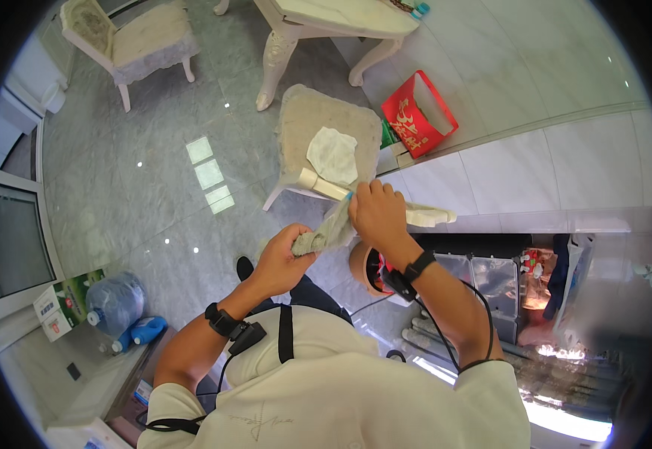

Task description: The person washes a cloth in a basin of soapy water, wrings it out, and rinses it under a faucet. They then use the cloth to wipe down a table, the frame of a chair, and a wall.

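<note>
A greyish cloth (334, 229) is stretched between my two hands, in front of my chest. My left hand (285, 259) grips its lower, bunched end, thumb on top. My right hand (379, 216) is closed around the upper end, where a small blue bit shows beside the fingers. Just beyond the hands stands a chair with a beige padded seat (298, 120) and a cream wooden back rail (326, 185), partly hidden by my right hand. On that seat lies a crumpled white cloth (332, 155).
A cream carved table (348, 17) and another chair (146, 42) stand farther off. A red paper bag (418, 115) leans by the right wall. A brown bin (364, 268) is below my right wrist. At left are a large water bottle (117, 303) and blue jugs (147, 330).
</note>
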Action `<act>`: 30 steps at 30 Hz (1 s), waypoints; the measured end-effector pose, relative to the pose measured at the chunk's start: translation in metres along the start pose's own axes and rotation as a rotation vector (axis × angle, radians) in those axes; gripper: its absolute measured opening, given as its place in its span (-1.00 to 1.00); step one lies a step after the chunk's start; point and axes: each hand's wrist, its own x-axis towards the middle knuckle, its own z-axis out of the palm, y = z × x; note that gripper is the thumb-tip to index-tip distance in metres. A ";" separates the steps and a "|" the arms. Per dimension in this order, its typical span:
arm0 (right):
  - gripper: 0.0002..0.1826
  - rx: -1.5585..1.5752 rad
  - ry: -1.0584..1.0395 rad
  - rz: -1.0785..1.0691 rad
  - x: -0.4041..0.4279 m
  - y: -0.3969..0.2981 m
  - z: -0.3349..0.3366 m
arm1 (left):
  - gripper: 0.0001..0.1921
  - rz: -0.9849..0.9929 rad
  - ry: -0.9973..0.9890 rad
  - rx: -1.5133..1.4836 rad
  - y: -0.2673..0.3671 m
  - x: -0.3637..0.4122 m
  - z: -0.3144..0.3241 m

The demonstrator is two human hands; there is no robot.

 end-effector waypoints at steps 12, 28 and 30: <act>-0.78 0.052 -0.100 0.154 0.011 0.001 0.020 | -0.79 -0.102 0.122 -0.186 -0.001 -0.004 -0.001; -0.76 0.858 0.099 0.242 -0.053 -0.028 -0.060 | -0.60 0.027 0.126 0.402 -0.025 -0.028 -0.036; -0.77 1.016 -0.045 0.278 -0.071 -0.030 -0.075 | -0.62 0.054 0.208 0.500 -0.068 -0.036 -0.050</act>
